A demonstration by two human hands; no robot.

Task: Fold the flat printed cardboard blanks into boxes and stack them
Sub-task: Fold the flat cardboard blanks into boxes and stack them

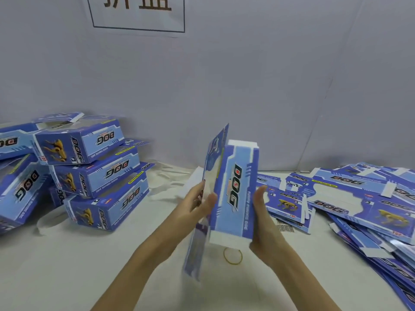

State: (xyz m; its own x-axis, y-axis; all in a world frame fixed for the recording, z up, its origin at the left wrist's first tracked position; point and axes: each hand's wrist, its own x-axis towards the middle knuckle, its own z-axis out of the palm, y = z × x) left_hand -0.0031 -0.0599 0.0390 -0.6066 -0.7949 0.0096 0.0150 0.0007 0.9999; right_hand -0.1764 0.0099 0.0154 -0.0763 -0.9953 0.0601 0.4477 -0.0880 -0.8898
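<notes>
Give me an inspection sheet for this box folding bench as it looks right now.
Surface: white table.
Job's things: folded boxes stacked left; flat blanks heaped right; half-folded blank held upright at centre.
Clutter: yellow rubber band below the held blank.
Hands: left hand grips the blank's left side; right hand presses flat on its right side.
Cables: nothing seen.
Surroundings: grey wall with printed sign.

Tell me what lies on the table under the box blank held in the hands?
Under the blank, a yellow rubber band lies on the white table. Its upper edge is covered by the blank; whatever lies further behind is hidden.
</notes>
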